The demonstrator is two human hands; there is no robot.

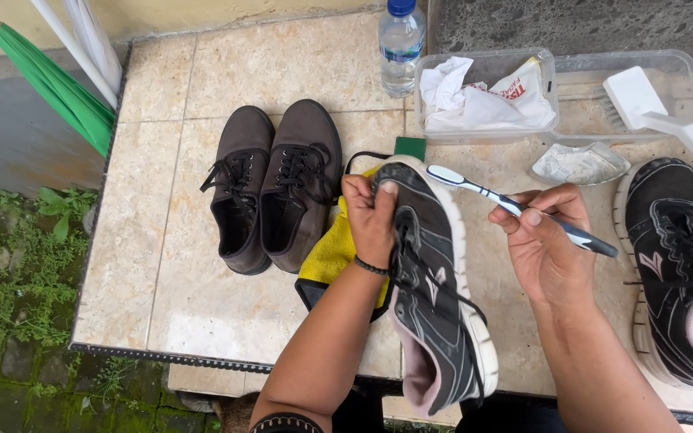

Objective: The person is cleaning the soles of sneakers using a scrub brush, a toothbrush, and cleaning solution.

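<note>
While seen from the head camera: left hand [369, 220] clamped on the toe end of a black sneaker [435, 297], fingers [360, 192] curled over the upper, thumb on the toe cap. Sneaker held tilted, sole edge to the right, heel nearest the wearer and out past the tabletop [194, 265] edge; laces hanging loose. Right hand [545, 236] closed around a toothbrush [515, 210], handle pinched between thumb and forefinger, white bristle head resting at the sneaker's white sole rim near the toe.

Under the left hand: yellow cloth [332, 252] with dark border lying flat on the tabletop. Just left of it: pair of brown lace-up shoes [274, 188] side by side, touching, toes pointing away.

Far right: second black sneaker [679, 273] lying on the tabletop, opening toward the wearer. Behind: clear plastic tub [487, 96] holding crumpled white rags, a second clear tub [683, 76] beside it with a white scrub brush [655, 108] propped across it, and a water bottle [400, 44] standing upright to the left of the tubs. Small green sponge [411, 147] just beyond the held sneaker's toe. Upper left: green broom [62, 88] leaning.
</note>
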